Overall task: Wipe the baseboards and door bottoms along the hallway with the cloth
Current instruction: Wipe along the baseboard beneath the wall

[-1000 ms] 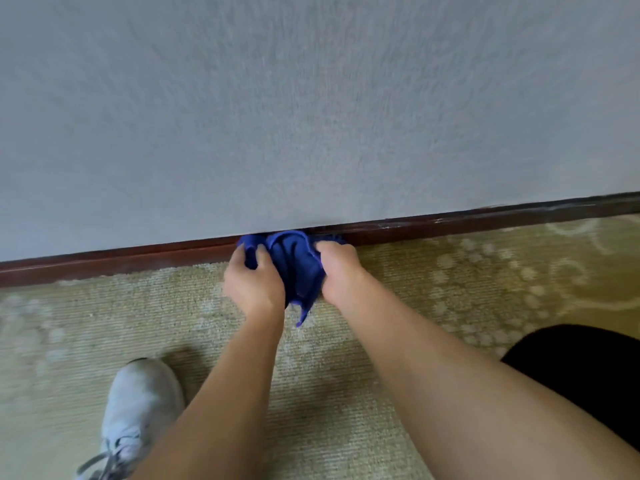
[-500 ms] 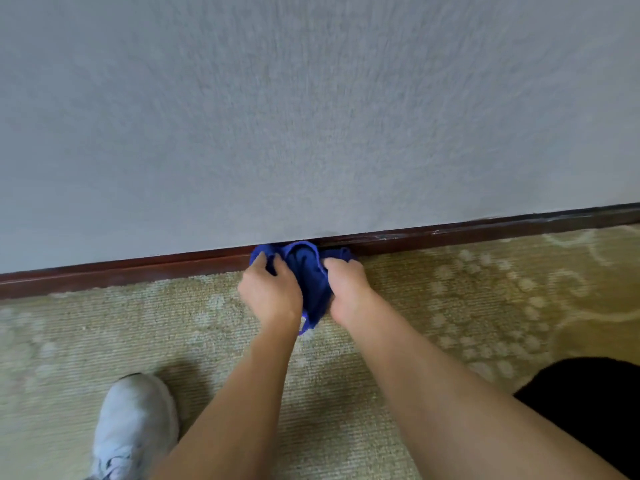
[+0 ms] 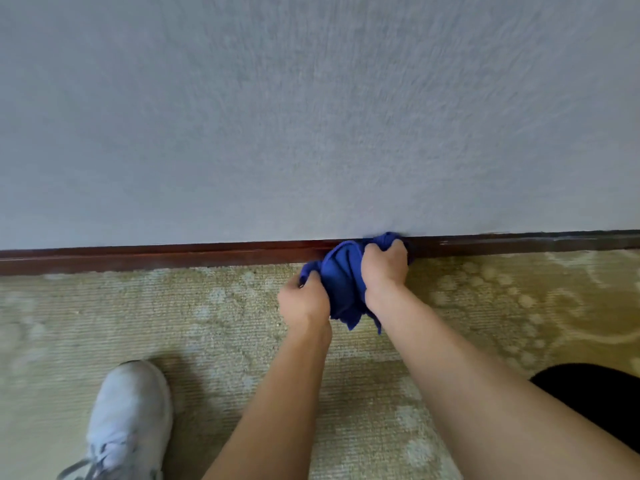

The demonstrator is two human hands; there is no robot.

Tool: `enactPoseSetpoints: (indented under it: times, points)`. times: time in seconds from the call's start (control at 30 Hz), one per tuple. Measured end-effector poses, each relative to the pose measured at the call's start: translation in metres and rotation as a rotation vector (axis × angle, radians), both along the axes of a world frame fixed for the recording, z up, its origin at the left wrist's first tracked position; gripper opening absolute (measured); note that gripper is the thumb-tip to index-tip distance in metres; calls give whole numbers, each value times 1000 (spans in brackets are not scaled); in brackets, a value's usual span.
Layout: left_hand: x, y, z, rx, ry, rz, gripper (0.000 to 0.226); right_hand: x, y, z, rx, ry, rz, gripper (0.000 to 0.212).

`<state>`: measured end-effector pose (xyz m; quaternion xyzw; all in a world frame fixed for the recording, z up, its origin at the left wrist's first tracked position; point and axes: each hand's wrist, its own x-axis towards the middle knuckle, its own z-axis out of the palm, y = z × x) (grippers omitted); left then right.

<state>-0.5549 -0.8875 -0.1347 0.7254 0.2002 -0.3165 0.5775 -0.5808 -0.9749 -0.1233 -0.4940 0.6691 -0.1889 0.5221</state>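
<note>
Right now, arms: I see both forearms reaching forward and down from the bottom edge toward the foot of the wall [image 3: 311,116], bare, angled in toward each other.
Right hand: my right hand [image 3: 384,271] is farther forward, knuckles up, its fingers curled over the top of the cloth [image 3: 341,282] and pressing that end against the baseboard [image 3: 156,256].
Right grip: clenched round the cloth's upper bunch; fingertips are tucked into the fabric and I cannot see them.
Left hand: my left hand [image 3: 304,303] sits nearer to me and a little lower, over the carpet [image 3: 173,323], back of the hand up.
Left grip: fingers and thumb pinch the cloth's left fold; closed on fabric, not slack.
Cloth: blue, crumpled into a wad between the two hands, touching both. Its top end lies on the baseboard where that meets the wall; loose corners hang below the hands, just above the carpet.
Cloth axis: roughly from the baseboard back toward me, tilted slightly left at the near end.
Baseboard: dark reddish strip running left to right across the view, long axis along the wall.
Shoe: a white laced shoe [image 3: 128,420] rests on the carpet at lower left, well apart from the hands.
Lower right: a black shape [image 3: 595,400] beside the right forearm; I cannot tell what it is.
</note>
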Motion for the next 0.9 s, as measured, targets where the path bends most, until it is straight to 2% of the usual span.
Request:
enactPoseSetpoints:
  times: [0.07,0.1,0.17,0.2,0.27,0.37,0.43,0.5,0.53,0.63,0.7,0.77,0.83,0.9]
  points:
    - [9,19,-5,63,98,274,15,25,34,-1,94,-48,233,30]
    - [14,30,-9,95,114,384,22,37,49,0,184,-114,328,24]
    - [25,48,-15,86,110,465,30,49,64,2,322,-231,392,5]
    - [27,51,-18,45,95,442,26,49,61,0,329,-254,374,3]
    - [24,45,-17,-67,69,315,15,38,44,-1,265,-263,192,3]
    - [8,18,-1,-162,61,77,4,19,13,2,86,-177,-242,31]
    - [8,3,6,-122,-3,20,7,21,4,9,0,-28,-277,36]
    - [19,8,9,-85,-22,113,9,39,16,9,-28,60,-133,34]
    - [25,20,5,-64,-4,192,11,52,30,8,-24,62,4,29]
    - [31,78,-8,-59,125,508,21,79,94,5,91,-97,561,3]
    - [35,111,-13,-55,135,617,27,90,123,7,211,-190,699,9]
    - [42,127,-9,-82,102,637,20,92,127,9,315,-253,597,4]
    - [49,131,-4,-131,96,620,19,82,114,5,436,-269,424,13]
    - [53,123,6,-211,149,535,46,70,93,4,500,-256,223,19]
